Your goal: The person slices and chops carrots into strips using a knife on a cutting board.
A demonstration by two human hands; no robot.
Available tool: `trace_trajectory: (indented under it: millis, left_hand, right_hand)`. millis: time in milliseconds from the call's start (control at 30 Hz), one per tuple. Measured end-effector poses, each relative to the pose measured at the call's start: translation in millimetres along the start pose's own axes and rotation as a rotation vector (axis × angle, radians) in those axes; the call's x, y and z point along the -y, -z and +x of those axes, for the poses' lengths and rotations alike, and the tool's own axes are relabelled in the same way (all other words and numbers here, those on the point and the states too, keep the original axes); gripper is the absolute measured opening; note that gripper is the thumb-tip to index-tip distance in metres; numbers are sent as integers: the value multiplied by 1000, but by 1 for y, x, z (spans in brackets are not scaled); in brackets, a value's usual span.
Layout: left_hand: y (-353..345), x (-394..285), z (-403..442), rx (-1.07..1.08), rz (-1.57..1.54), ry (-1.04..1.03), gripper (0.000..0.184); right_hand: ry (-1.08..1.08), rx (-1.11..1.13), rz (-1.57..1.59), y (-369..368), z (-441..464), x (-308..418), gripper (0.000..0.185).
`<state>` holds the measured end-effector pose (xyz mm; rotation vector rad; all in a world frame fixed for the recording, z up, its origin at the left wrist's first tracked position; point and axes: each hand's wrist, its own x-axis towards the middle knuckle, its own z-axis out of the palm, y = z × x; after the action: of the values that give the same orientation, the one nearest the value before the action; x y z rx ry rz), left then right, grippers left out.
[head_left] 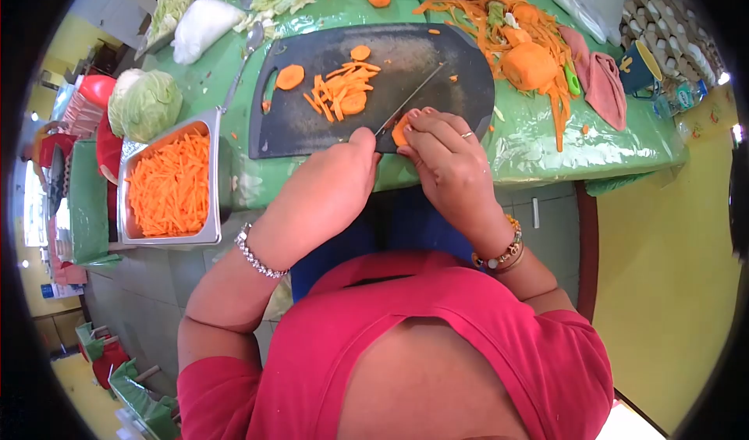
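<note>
A knife slants over the dark cutting board, its handle inside my closed left hand. Beside the blade, my right hand presses its fingertips on a carrot piece near the board's front edge. Carrot sticks lie heaped on the board to the left of the knife, with a round carrot slice and a smaller one around them. My fingers hide part of the held carrot piece.
Left of the board stand a metal pan of carrot sticks, a cabbage and a spoon. To the right are carrot peelings, a peeled carrot, a pink cloth, a mug and egg trays.
</note>
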<state>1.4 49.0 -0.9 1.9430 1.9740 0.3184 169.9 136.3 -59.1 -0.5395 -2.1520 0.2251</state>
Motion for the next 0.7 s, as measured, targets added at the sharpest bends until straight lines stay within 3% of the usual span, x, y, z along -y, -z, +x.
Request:
trace_trajectory:
  millis: [300, 400, 500, 700]
  left_hand:
    - [-5, -7, -9, 14, -98, 33, 24]
    - [1, -12, 0, 149, -146, 127, 22]
    - [-14, -7, -3, 9, -2, 16, 20]
    - [-3, -5, -26, -21, 71, 180, 20]
  right_hand:
    - [-5, 41, 39, -1, -3, -4, 19]
    - [-2, 38, 30, 0, -2, -4, 20]
    - [-6, 21, 37, 0, -4, -4, 21]
    - [-31, 20, 72, 2, -5, -2, 22]
